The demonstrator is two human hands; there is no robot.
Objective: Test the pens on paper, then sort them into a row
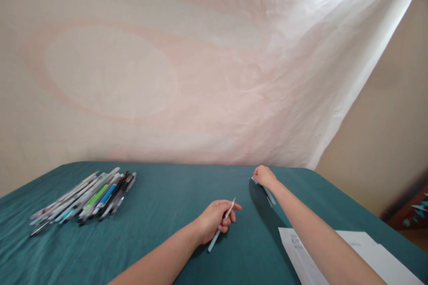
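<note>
My left hand (219, 220), near the middle of the table, is closed around a slim pen (214, 240) with a pale blue lower end and a whitish upper end. The pen slants up to the right between the fingers. Farther back and to the right, my right hand (264, 176) is curled down at the end of a few slim, clear-and-white pens (270, 197). Its fingertips are mostly hidden, but they look pinched on a pen there. The far ends of these pens show beyond the hand, lying on the cloth.
A green cloth covers the table (160, 196). On the left lies a spread of several pens (100, 196), white, green, blue and black. White paper sheets (364, 249) lie at the front right, partly under my right forearm. A pale curtain (200, 75) hangs behind.
</note>
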